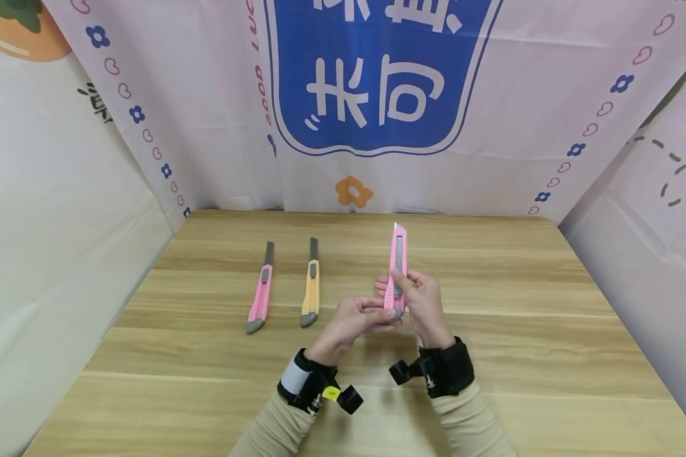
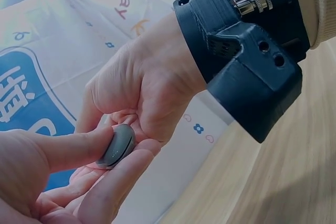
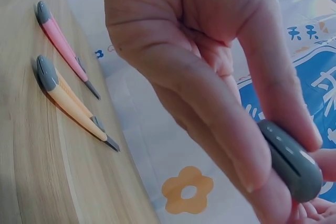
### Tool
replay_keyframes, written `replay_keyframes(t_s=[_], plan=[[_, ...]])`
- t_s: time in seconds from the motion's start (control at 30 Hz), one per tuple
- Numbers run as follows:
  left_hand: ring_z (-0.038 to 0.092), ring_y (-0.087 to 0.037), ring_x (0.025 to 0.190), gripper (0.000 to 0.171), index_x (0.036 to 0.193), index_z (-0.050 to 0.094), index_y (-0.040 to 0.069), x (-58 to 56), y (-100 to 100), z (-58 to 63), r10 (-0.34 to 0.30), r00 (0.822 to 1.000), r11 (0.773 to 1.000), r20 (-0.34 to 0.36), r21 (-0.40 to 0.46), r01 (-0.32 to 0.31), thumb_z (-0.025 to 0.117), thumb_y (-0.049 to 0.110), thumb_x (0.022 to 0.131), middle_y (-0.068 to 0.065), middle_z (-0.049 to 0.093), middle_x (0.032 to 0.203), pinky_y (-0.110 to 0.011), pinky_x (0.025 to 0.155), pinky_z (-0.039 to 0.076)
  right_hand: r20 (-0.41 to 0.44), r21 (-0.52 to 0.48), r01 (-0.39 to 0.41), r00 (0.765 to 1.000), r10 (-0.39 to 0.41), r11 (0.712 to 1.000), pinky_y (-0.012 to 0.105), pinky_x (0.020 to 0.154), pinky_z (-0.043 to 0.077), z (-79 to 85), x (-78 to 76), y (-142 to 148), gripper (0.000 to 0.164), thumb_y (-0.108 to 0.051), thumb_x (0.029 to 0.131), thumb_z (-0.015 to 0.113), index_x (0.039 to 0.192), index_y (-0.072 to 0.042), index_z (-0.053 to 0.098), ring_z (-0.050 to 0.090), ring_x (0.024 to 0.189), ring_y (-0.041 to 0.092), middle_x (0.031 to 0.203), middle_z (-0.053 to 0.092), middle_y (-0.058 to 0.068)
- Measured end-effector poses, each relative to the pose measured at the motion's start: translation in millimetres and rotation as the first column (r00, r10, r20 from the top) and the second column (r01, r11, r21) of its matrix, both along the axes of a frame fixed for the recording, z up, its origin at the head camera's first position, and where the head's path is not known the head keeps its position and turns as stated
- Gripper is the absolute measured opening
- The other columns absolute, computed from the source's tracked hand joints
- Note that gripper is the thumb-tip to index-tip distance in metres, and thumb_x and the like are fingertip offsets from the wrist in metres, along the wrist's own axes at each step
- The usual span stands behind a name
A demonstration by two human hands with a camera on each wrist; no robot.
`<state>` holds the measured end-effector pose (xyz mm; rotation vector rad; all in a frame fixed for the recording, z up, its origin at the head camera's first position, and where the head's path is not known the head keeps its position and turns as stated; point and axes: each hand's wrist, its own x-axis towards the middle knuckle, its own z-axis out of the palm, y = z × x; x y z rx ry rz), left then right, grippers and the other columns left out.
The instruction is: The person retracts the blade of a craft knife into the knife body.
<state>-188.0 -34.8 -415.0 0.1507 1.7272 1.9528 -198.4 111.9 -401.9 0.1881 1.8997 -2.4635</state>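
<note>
A pink utility knife [image 1: 399,257] points away from me, a short bit of blade showing at its tip. My right hand [image 1: 425,304] holds its body, with the thumb lying along the slider. At the grey end cap [image 3: 294,163], my left hand [image 1: 354,320] pinches the same knife between thumb and fingers. The left wrist view shows that cap [image 2: 119,144] between thumb and finger, the right hand [image 2: 142,77] just behind. To the left lie a yellow utility knife [image 1: 311,292] and another pink utility knife [image 1: 261,295], both with long blades out.
The wooden table [image 1: 520,317] carries the knives. Behind it hangs a white printed curtain [image 1: 217,127] with a blue sign, and pale cloth walls stand at both sides. Each wrist wears a black band [image 1: 454,368] with a small camera.
</note>
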Motion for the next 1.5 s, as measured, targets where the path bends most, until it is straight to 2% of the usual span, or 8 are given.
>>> replay_keyframes(t_s=[0.13, 0.27, 0.4, 0.53, 0.77, 0.9, 1.07, 1.5], plan=[[0.073, -0.018, 0.094, 0.032, 0.121, 0.060, -0.007, -0.9, 1.7, -0.3, -0.008, 1.000, 1.000, -0.001, 0.006, 0.008, 0.062, 0.003, 0.090, -0.024, 0.067, 0.118, -0.031, 0.091, 0.058, 0.011, 0.003, 0.009, 1.000, -0.009, 1.000, 0.025, 0.074, 0.061, 1.1, -1.4, 1.5, 0.038, -0.012, 0.097, 0.056, 0.126, 0.012, 0.053, 0.075, 0.076, 0.010, 0.078, 0.077, -0.002], [0.072, -0.023, 0.101, 0.034, 0.123, 0.059, -0.009, -0.7, 2.8, -0.6, -0.021, 1.000, 1.000, -0.014, 0.006, 0.021, 0.061, 0.003, 0.091, -0.026, 0.066, 0.119, -0.037, 0.096, 0.056, 0.016, 0.006, 0.023, 1.000, -0.023, 1.000, 0.026, 0.076, 0.061, 2.4, -2.4, 3.6, 0.036, -0.012, 0.098, 0.054, 0.126, 0.011, 0.053, 0.074, 0.075, 0.008, 0.075, 0.076, -0.006], [0.073, -0.018, 0.095, 0.033, 0.122, 0.059, -0.010, 0.2, 2.9, 0.8, -0.028, 1.000, 1.000, -0.010, -0.001, 0.028, 0.061, 0.001, 0.091, -0.027, 0.067, 0.116, -0.035, 0.094, 0.057, 0.024, -0.002, 0.032, 0.999, -0.032, 0.999, 0.031, 0.082, 0.060, 3.3, -2.7, 4.4, 0.035, -0.013, 0.099, 0.052, 0.126, 0.009, 0.054, 0.074, 0.075, 0.007, 0.074, 0.075, -0.008], [0.073, -0.012, 0.089, 0.032, 0.121, 0.059, -0.010, 1.2, 2.6, 1.6, -0.014, 1.000, 1.000, 0.005, 0.014, 0.014, 0.061, -0.001, 0.090, -0.026, 0.068, 0.114, -0.030, 0.090, 0.059, 0.037, -0.028, 0.035, 0.999, -0.034, 0.999, 0.029, 0.082, 0.060, 3.1, -3.2, 2.9, 0.036, -0.015, 0.100, 0.051, 0.128, 0.008, 0.053, 0.074, 0.076, 0.007, 0.075, 0.075, -0.008], [0.074, -0.018, 0.093, 0.031, 0.120, 0.061, -0.008, 3.0, 3.4, 2.2, 0.030, 0.999, 0.999, 0.033, 0.025, -0.031, 0.062, -0.001, 0.089, -0.023, 0.070, 0.112, -0.038, 0.096, 0.055, 0.072, -0.021, 0.058, 0.996, -0.056, 0.998, 0.024, 0.073, 0.062, 3.1, -3.4, -1.2, 0.039, -0.021, 0.100, 0.053, 0.126, 0.007, 0.056, 0.074, 0.072, 0.008, 0.072, 0.075, -0.006], [0.074, -0.016, 0.091, 0.030, 0.119, 0.061, -0.008, 3.8, 4.2, 1.7, 0.057, 0.997, 0.998, 0.042, 0.020, -0.058, 0.063, 0.000, 0.089, -0.022, 0.071, 0.110, -0.030, 0.090, 0.058, 0.085, 0.007, 0.064, 0.994, -0.064, 0.998, 0.027, 0.073, 0.062, 2.8, -3.5, -2.2, 0.041, -0.026, 0.098, 0.056, 0.121, 0.007, 0.059, 0.074, 0.070, 0.009, 0.072, 0.075, -0.004], [0.074, -0.011, 0.085, 0.031, 0.119, 0.061, -0.008, 3.2, 5.0, 2.8, 0.080, 0.996, 0.996, 0.046, 0.033, -0.081, 0.063, -0.001, 0.089, -0.021, 0.072, 0.108, -0.024, 0.083, 0.060, 0.051, 0.020, 0.060, 0.997, -0.061, 0.998, 0.026, 0.071, 0.062, 1.3, -3.3, -3.4, 0.040, -0.025, 0.098, 0.056, 0.120, 0.007, 0.060, 0.074, 0.070, 0.008, 0.073, 0.076, -0.004], [0.074, -0.013, 0.087, 0.030, 0.118, 0.061, -0.008, 4.2, 6.8, 3.2, 0.062, 0.997, 0.997, 0.034, 0.034, -0.063, 0.062, 0.000, 0.090, -0.022, 0.072, 0.109, -0.025, 0.084, 0.060, -0.068, -0.050, 0.053, 0.996, -0.056, 0.997, 0.025, 0.069, 0.062, -0.3, -0.2, -2.2, 0.037, -0.012, 0.099, 0.053, 0.123, 0.016, 0.053, 0.074, 0.068, 0.009, 0.068, 0.075, -0.005]])
